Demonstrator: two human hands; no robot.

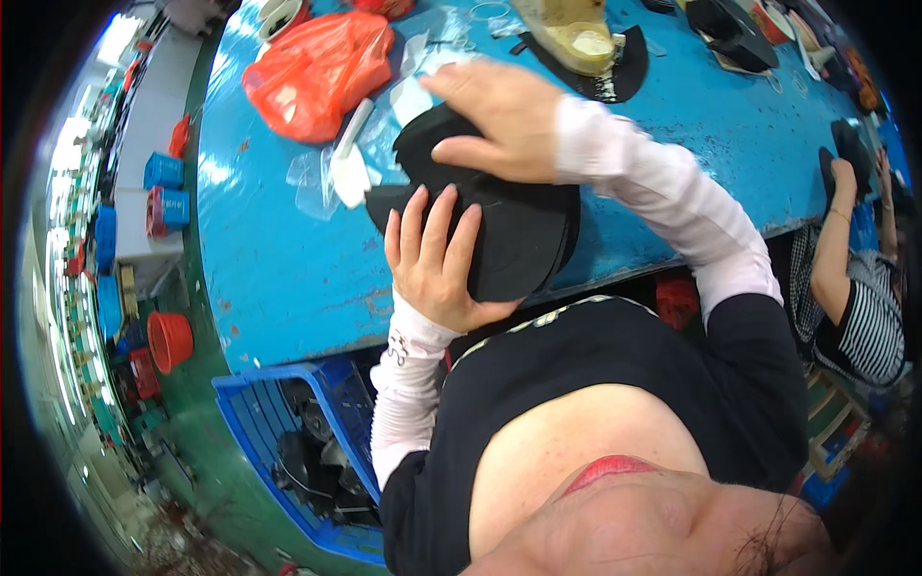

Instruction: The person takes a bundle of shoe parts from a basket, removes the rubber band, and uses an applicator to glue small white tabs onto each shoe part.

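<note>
Flat black pieces with rounded edges (523,235) lie overlapped near the front edge of the blue table; their exact kind is unclear. My left hand (432,254) rests on them, fingers stretched and spread on top, thumb along the near edge. Just beyond, my right hand (509,115) reaches in from the right over the far black piece (427,144). Its fingers are straight and its thumb stands apart, with no object visible in it. Left of the pieces lies a white tool with a long handle (355,130), beside clear plastic scraps (312,182).
A red plastic bag (322,72) sits far left on the blue table (279,259). At the back stands a yellowish, white-smeared container (576,38) by a curved black piece (629,67). A blue crate (259,413) of dark items is lower left. Another person (855,298) works at right.
</note>
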